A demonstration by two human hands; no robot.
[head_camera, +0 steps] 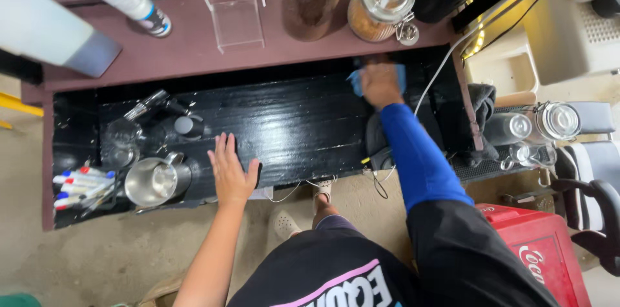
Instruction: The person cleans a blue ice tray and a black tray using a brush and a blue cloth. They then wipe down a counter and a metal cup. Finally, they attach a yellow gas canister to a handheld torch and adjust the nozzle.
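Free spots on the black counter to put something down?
Bare stretch of the black counter runs between the left hand, pressed flat on its front edge, and the right hand on a blue cloth. Crowded: left end with steel cup, glasses and markers; right end with dark cloths.

The person wears a black shirt with pink-edged white lettering, a bright blue sleeve on the right arm, and pale perforated clogs.

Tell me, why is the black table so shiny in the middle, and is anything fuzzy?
Head view: light glares white off the black counter between the left hand and the right hand pressing a blue cloth; the white bottle top-left looks blurred.
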